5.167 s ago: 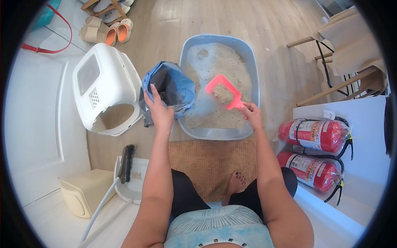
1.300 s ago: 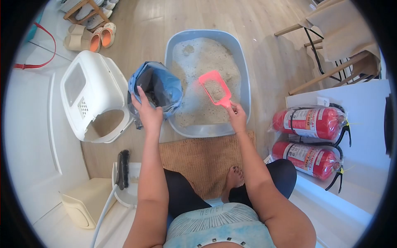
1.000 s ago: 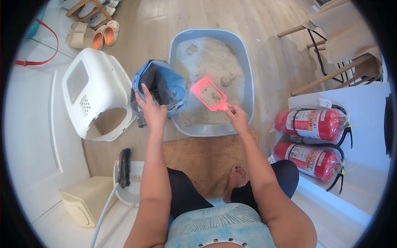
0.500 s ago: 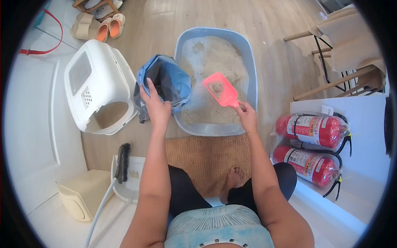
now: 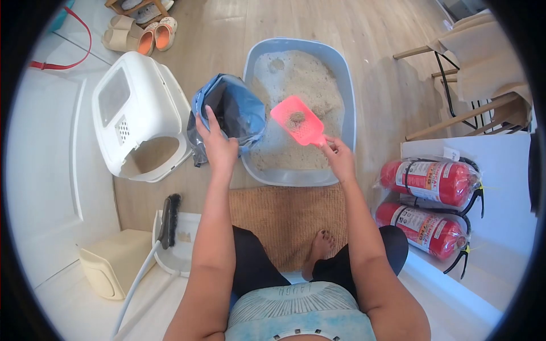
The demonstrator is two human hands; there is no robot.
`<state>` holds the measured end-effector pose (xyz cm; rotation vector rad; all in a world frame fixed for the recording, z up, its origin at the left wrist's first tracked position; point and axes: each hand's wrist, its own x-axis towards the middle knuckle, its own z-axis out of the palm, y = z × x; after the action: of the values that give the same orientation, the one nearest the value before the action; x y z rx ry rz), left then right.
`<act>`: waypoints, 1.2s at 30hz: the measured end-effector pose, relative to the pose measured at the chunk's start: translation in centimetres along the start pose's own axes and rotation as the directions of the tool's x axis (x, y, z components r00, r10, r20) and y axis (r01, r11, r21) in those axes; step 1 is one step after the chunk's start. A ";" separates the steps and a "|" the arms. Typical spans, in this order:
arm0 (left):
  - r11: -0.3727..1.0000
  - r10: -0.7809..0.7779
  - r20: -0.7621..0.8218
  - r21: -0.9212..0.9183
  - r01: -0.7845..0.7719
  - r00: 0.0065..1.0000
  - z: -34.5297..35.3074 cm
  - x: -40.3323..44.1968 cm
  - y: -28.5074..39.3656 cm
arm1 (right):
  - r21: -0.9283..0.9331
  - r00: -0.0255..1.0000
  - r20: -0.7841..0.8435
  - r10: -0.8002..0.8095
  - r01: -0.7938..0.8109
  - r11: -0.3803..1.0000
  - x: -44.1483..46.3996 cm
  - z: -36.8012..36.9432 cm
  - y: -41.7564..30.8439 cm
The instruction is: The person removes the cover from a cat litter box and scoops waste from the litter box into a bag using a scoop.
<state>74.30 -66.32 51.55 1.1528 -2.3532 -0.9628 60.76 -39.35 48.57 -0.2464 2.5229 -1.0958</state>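
My right hand point(image 5: 340, 159) grips the handle of a pink litter scoop point(image 5: 310, 134), held over the litter box. A small clump of litter point(image 5: 296, 119) lies in the scoop's slotted bowl. My left hand point(image 5: 219, 146) is closed on the near side of a blue and black plastic bag point(image 5: 250, 108), whose mouth gapes upward. Below the scoop stands the grey-blue litter box point(image 5: 351, 113), with sandy litter point(image 5: 301, 74) heaped unevenly and part of its pale bottom bare. The bag is at the box's left side; its contents are too dark to make out.
A white litter box hood point(image 5: 142, 102) stands left of the bag. Two wrapped red fire extinguishers point(image 5: 426, 182) lie at right, below a wooden chair point(image 5: 483, 116). A brown mat point(image 5: 284, 221) is under my foot. A brush point(image 5: 169, 221), dustpan point(image 5: 181, 258) and beige bin point(image 5: 116, 261) sit lower left.
The scoop has shifted slightly left toward the bag, and its bowl looks more level. The litter in it has gathered into a smaller clump. My left hand keeps its hold on the bag.
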 end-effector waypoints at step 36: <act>0.999 0.040 -0.066 -0.007 -0.040 0.997 0.3 0.2 0.1 | -0.741 0.686 0.197 -0.701 0.572 0.351 -4.4 1.6 -16.0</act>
<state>73.91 -66.33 51.37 1.1126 -2.3096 -0.9067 65.62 -50.01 60.49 -1.5786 2.9505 -0.0863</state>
